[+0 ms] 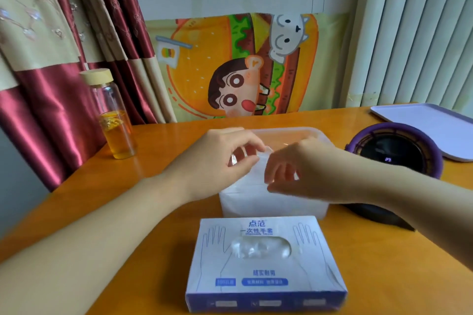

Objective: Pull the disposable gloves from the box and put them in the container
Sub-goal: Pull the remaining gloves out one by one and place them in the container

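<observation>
Disposable gloves status from the head view, the only one there is: a clear glove is up in the middle of the frame, held between both hands right over the container. Left hand has its thumb and fingertips curled in, pinching the glove's left edge. Right hand is doing the same on the right edge, so neither hand is free. The container sits just behind the box, which is at lower centre. It already has a white pile of gloves filling its near half, so I'd say a decent chunk is done. Not finished though, imo: the box's oval opening shows crumpled film inside, and I can't tell how many are left in there. The held one looks like it just needs laying on the pile. Around it on the orange table there's a glass bottle with yellow liquid at middle left. A round purple-rimmed gadget is at right, just beside the container, with a pale tray behind it at upper right. Cartoon cloth and curtain run along the back. Nothing sits between the hands and the container. The gadget is close under the right forearm, and that's the only thing I'd watch.
</observation>
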The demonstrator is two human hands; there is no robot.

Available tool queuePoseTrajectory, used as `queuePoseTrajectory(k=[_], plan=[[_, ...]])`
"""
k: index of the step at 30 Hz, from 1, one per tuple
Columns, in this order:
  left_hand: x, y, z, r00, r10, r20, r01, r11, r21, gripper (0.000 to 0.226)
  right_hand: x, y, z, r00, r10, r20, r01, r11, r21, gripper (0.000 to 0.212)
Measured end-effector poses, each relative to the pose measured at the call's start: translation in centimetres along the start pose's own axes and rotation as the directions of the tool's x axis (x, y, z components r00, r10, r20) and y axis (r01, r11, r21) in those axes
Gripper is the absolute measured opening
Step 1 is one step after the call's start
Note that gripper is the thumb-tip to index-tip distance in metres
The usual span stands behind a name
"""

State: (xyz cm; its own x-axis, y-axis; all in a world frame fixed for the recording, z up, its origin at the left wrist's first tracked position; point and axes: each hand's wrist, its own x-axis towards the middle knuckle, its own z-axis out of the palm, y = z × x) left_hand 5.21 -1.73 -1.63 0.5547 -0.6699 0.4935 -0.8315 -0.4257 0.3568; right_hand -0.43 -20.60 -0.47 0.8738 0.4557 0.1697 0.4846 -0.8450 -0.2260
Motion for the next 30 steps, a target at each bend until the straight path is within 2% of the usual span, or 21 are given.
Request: queuePoseTrajectory(k=[2, 4, 6, 9, 11, 13, 17, 22, 27, 30], plan=[[-2.3, 0.3, 0.3, 0.994, -0.022, 0.106, 0.022, 1.0, 0.005, 0.009, -1.0, -0.7, 1.7, 0.982, -0.044, 0.186, 0.045, 0.999, -0.001, 0.015], [-4.0, 0.3, 0.9, 0.957, -0.096, 0.273, 0.079, 0.994, 0.073, 0.014, -1.5, -0.7, 3.5, 0.955, -0.053, 0.293, 0.069, 0.997, -0.043, 0.022], [-5.3, 0.1, 1.8, 0.898, -0.165, 0.409, 0.1, 0.98, 0.174, 0.039, -1.7, -0.5, 4.8, 0.937, -0.039, 0.349, 0.069, 0.995, -0.075, 0.029], [-6.6, -0.3, 3.1, 0.773, -0.279, 0.57, 0.145, 0.952, 0.27, 0.086, -1.6, -0.6, 5.6, 0.923, -0.038, 0.383, 0.095, 0.987, -0.13, 0.034], [-7.1, -0.4, 3.7, 0.721, -0.313, 0.619, 0.175, 0.946, 0.274, 0.097, -1.4, -0.7, 5.9, 0.913, -0.042, 0.407, 0.112, 0.982, -0.151, 0.034], [-7.3, -0.6, 3.9, 0.721, -0.307, 0.621, 0.177, 0.948, 0.263, 0.098, -1.1, -0.9, 6.3, 0.907, -0.048, 0.418, 0.129, 0.977, -0.169, 0.029], [-7.3, -0.6, 3.9, 0.727, -0.29, 0.623, 0.181, 0.955, 0.235, 0.094, -0.8, -0.7, 7.2, 0.922, -0.077, 0.378, 0.176, 0.957, -0.232, 0.02], [-7.5, -0.6, 4.0, 0.748, -0.28, 0.601, 0.215, 0.96, 0.18, 0.087, -1.3, -0.9, 6.0, 0.941, -0.152, 0.303, 0.225, 0.948, -0.225, 0.014], [-7.4, -0.5, 3.9, 0.761, -0.259, 0.594, 0.209, 0.966, 0.154, 0.082, -1.4, -1.2, 4.5, 0.974, -0.206, 0.095, 0.225, 0.928, -0.297, 0.016], [-7.3, -0.2, 3.9, 0.765, -0.239, 0.598, 0.194, 0.971, 0.14, 0.079, -0.6, -0.9, 4.0, 0.981, -0.185, -0.065, 0.164, 0.957, -0.241, 0.014]])
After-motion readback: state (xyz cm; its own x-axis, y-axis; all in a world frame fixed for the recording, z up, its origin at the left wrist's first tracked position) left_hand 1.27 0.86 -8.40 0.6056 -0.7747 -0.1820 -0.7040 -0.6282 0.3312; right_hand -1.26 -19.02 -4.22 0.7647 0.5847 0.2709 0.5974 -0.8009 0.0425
